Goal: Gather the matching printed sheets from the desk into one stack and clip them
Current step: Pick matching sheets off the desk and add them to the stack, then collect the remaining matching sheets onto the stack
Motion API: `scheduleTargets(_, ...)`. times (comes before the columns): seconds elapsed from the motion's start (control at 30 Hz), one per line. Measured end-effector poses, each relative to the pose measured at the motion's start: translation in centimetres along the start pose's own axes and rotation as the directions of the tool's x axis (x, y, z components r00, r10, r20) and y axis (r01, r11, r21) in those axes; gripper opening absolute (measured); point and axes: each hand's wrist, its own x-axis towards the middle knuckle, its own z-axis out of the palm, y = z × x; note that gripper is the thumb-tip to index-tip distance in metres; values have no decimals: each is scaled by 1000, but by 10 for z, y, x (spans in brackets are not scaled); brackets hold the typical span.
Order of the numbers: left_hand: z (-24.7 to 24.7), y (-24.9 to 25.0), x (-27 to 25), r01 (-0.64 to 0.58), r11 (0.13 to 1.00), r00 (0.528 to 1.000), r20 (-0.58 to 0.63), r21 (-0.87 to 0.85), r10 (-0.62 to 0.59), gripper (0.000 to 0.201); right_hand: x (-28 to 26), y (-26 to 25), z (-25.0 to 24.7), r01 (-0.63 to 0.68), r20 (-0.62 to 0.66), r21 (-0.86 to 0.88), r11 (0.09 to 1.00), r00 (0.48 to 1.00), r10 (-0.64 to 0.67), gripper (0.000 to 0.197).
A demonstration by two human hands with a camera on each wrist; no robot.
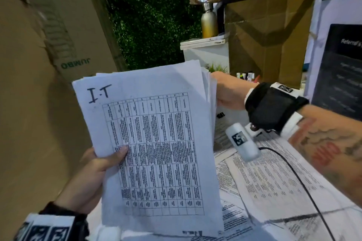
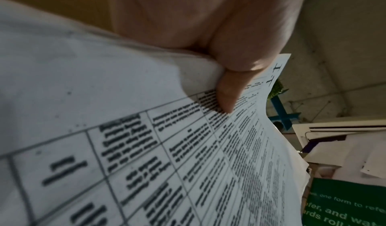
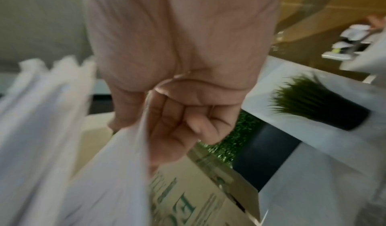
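A stack of white printed sheets [image 1: 156, 143] with a table grid and a handwritten "I.T" at the top is held upright above the desk. My left hand [image 1: 98, 166] grips its lower left edge, thumb [image 2: 227, 95] pressed on the front page [image 2: 188, 155]. My right hand [image 1: 229, 92] pinches the stack's upper right edge, fingers [image 3: 177, 130] curled round the sheets [image 3: 104, 171]. More printed sheets [image 1: 274, 182] lie spread on the desk below. No clip shows in any view.
Large cardboard boxes [image 1: 39, 64] rise at the left and back right. A steel bottle [image 1: 209, 19] stands on a white cabinet, a small plant [image 3: 313, 104] and markers [image 1: 246, 76] behind. A black sign [image 1: 340, 70] leans at the right. A cable [image 1: 305, 188] crosses the desk papers.
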Motion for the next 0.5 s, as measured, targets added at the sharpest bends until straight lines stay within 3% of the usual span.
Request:
scheduleTargets(0.07,1,0,-1,-38,999,998,-40,14,38,26,13,20,-9,-112,-100,44,993,988,116,44)
scheduleTargets(0.13,-2,3,-2,-55,998,994,-88,21,57,17,21,54,-26,-277,-272,-227,934,939,212,57)
scheduleTargets(0.17,-6,4,-3,-69,997,992,-102,23,71,17,21,76,-35,-388,-338,-408,827,905,259,56)
scheduleTargets(0.23,-13,5,-4,-94,995,990,-107,30,97,11,17,120,-46,-587,-412,-627,511,807,422,68)
scheduleTargets(0.27,-15,7,-6,-101,994,990,-99,42,105,20,14,140,-49,-636,-448,-668,386,758,475,77)
scheduleTargets(0.3,-19,7,-6,-119,990,989,-81,69,125,46,9,150,-48,-660,-477,-685,309,727,494,82)
scheduleTargets(0.33,-22,6,-6,-124,987,986,-95,103,134,72,5,154,-47,-670,-494,-687,283,715,495,86)
scheduleTargets(0.4,-23,7,-8,-117,979,977,-160,165,144,97,3,153,-44,-679,-496,-676,287,707,504,84)
scheduleTargets(0.43,-23,7,-9,-119,975,976,-161,186,150,99,4,150,-45,-684,-485,-664,302,701,523,75)
scheduleTargets(0.5,-20,5,-11,-119,971,969,-190,209,160,85,6,152,-48,-699,-476,-631,337,692,542,58)
